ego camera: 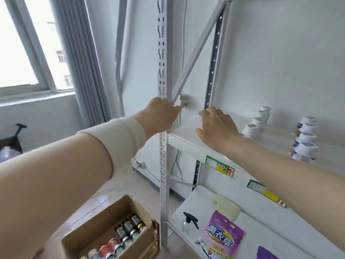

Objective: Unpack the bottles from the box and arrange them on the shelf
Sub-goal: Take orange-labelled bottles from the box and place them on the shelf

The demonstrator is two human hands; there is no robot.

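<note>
The right hand hovers empty, fingers loosely spread, over the left end of the white metal shelf. The left hand is at the perforated grey upright post, its grip unclear. The small capped bottles stand packed in the open brown cardboard box on the floor, so unpacking looks barely begun.

purple bag: "lavender", "薰衣草"; shelf tags illegible.
</note>
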